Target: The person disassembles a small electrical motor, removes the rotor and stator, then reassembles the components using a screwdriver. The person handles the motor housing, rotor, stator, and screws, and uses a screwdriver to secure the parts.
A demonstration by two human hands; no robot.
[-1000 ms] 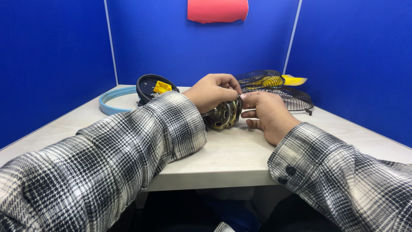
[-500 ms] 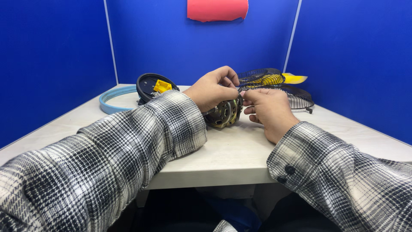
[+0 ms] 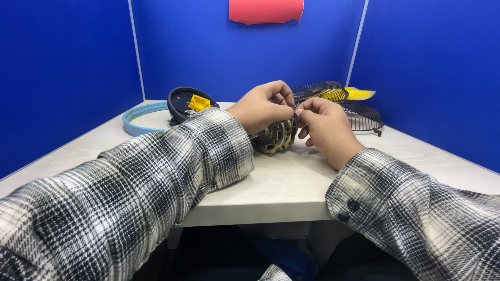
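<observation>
Booth: blue partition walls (image 3: 67,67) stand on the left, far and right sides, with a red pad (image 3: 265,10) high on the far wall.
Surface: a pale wood-look surface (image 3: 271,187) carries everything.
Far right: black wire fan guards (image 3: 359,112) lie stacked beyond the hands, a yellow blade (image 3: 359,94) showing behind them.
Far left: a light blue ring (image 3: 136,115) lies flat, with a round black housing (image 3: 183,101) holding a yellow part (image 3: 198,102) just right of it.
Work piece: a brass-coloured motor (image 3: 275,138) rests on the surface at the middle, between the two hands.
Left hand (image 3: 260,107): lies over the motor's top, its grip pressed together with fingertips at the motor's upper edge.
Right hand (image 3: 325,127): thumb and forefinger pinch something tiny at that same upper edge, too small to identify.
Doing it well: judging by the pose, steadying the motor against the surface and letting only the fingertips move should keep the small piece from slipping.
</observation>
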